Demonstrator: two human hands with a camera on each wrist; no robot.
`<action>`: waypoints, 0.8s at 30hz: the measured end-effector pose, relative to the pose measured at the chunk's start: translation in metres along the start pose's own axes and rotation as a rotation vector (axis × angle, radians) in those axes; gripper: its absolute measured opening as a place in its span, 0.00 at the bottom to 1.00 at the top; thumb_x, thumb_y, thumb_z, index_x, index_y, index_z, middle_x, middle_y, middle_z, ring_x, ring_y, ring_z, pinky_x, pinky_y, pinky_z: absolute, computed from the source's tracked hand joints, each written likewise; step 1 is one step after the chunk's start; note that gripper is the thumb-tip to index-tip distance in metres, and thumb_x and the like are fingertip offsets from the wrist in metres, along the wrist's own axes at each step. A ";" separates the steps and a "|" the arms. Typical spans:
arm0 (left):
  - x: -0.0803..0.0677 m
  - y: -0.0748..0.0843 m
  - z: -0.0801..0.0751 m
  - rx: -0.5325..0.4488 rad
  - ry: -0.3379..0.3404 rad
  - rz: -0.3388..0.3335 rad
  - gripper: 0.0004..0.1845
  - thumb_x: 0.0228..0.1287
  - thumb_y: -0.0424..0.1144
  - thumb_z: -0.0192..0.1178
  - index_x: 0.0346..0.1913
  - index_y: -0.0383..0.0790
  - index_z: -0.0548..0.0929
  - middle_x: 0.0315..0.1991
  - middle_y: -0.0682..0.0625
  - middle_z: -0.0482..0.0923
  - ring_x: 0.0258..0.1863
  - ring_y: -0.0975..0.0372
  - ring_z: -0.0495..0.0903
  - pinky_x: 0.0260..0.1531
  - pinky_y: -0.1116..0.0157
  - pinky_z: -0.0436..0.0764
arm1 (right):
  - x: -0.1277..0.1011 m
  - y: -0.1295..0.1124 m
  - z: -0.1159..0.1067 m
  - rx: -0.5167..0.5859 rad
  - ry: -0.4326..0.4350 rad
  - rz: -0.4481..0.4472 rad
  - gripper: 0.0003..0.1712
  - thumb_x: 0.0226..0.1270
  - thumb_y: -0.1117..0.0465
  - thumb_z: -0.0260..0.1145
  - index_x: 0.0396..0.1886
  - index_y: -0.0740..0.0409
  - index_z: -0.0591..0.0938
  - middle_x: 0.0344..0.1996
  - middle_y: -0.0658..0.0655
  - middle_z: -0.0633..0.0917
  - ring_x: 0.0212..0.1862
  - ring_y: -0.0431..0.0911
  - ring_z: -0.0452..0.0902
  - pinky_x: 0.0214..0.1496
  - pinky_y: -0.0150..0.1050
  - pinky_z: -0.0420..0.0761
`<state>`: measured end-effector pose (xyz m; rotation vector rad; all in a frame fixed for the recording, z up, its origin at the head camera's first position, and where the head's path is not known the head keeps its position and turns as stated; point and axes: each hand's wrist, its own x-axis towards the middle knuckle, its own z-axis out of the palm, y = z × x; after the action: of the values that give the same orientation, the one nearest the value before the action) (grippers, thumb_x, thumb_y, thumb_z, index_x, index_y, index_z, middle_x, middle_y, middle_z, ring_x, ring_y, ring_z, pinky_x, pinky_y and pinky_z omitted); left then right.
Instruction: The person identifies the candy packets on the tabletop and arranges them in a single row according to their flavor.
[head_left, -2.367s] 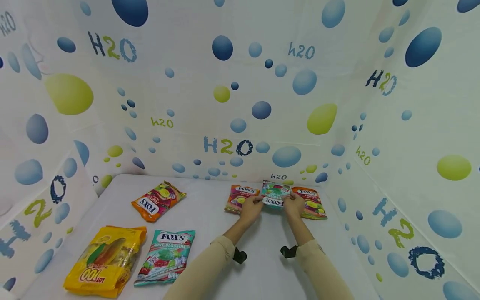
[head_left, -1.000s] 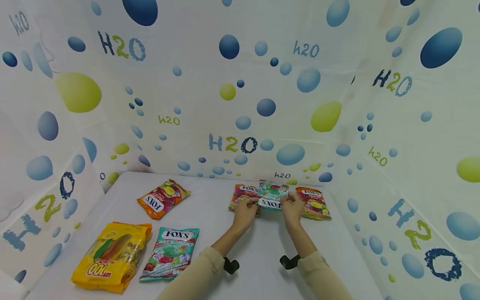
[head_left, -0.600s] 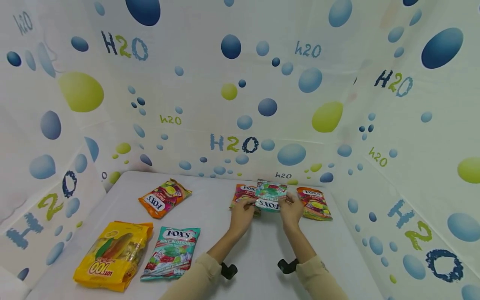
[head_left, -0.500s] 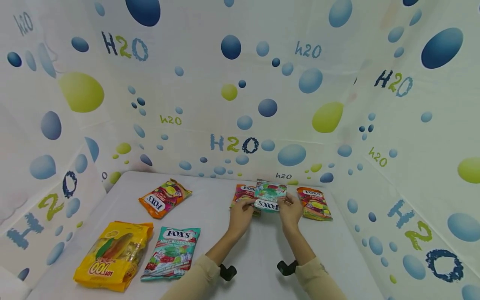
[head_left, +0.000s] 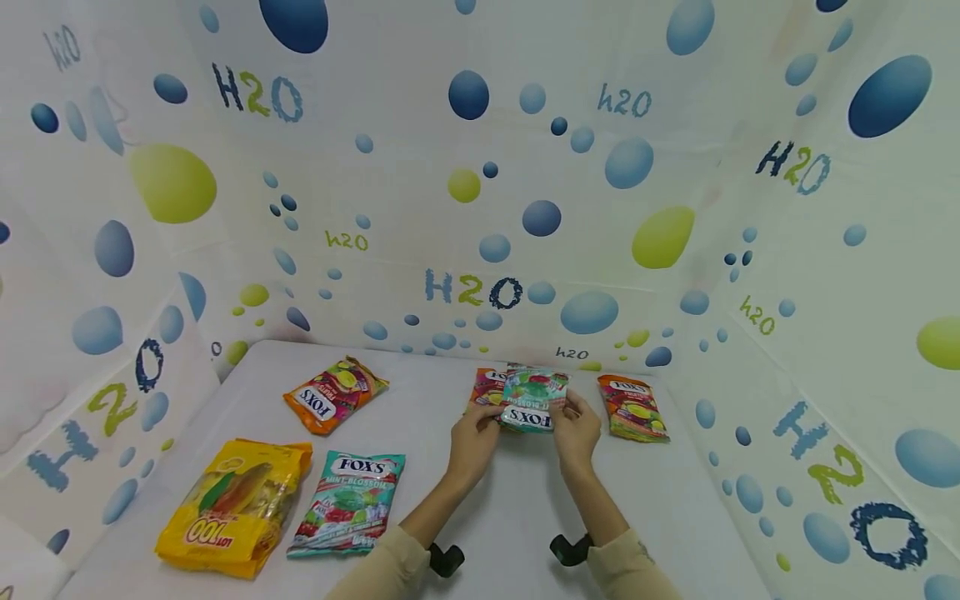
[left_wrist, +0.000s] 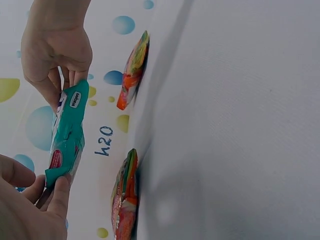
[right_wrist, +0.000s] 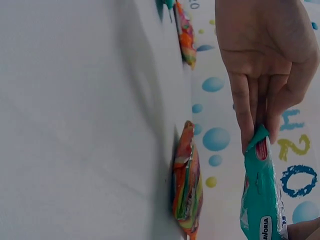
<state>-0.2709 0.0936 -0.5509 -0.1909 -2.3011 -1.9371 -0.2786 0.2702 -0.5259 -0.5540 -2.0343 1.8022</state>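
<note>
In the head view, a teal Fox's mint candy bag [head_left: 535,400] is held between both hands near the back of the table. My left hand [head_left: 474,446] pinches its left edge and my right hand [head_left: 577,433] pinches its right edge, with the print upside down. Both wrist views show the bag edge-on and raised off the white table, fingertips gripping its ends. Partly hidden behind it lies an orange-red Fox's fruit candy bag [head_left: 489,385]. Another orange-red Fox's bag [head_left: 633,408] lies to the right of my right hand.
On the left side of the table [head_left: 420,392] are a third orange-red Fox's bag [head_left: 336,395], a big yellow candy bag [head_left: 234,508] and a second teal mint bag [head_left: 349,504]. A curtain [head_left: 390,167] printed with bubbles and H2O surrounds the table.
Both hands have carried the teal mint bag left and toward the person, away from the right orange-red bag and over the middle one. The head view has shifted slightly.
</note>
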 end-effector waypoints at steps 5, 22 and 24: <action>-0.007 0.001 -0.006 0.002 0.025 -0.007 0.17 0.71 0.32 0.55 0.57 0.37 0.87 0.57 0.47 0.84 0.56 0.57 0.82 0.56 0.56 0.82 | -0.009 0.002 0.002 0.012 0.000 -0.020 0.26 0.72 0.69 0.67 0.69 0.66 0.77 0.58 0.65 0.83 0.57 0.54 0.80 0.44 0.24 0.82; -0.028 0.010 -0.024 -0.008 0.090 0.012 0.13 0.73 0.30 0.57 0.53 0.39 0.89 0.49 0.49 0.86 0.52 0.58 0.85 0.50 0.63 0.84 | -0.032 0.005 0.008 0.071 -0.046 0.003 0.27 0.73 0.69 0.66 0.71 0.65 0.76 0.59 0.64 0.81 0.59 0.52 0.79 0.48 0.25 0.82; -0.029 0.009 -0.026 -0.021 0.094 0.015 0.13 0.73 0.29 0.57 0.52 0.38 0.89 0.51 0.48 0.86 0.54 0.57 0.85 0.52 0.63 0.85 | -0.034 0.006 0.009 0.077 -0.050 0.004 0.27 0.73 0.68 0.66 0.71 0.65 0.76 0.60 0.64 0.81 0.60 0.52 0.79 0.49 0.25 0.82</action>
<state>-0.2399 0.0696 -0.5426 -0.1157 -2.2149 -1.9202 -0.2539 0.2455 -0.5337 -0.4961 -1.9872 1.9055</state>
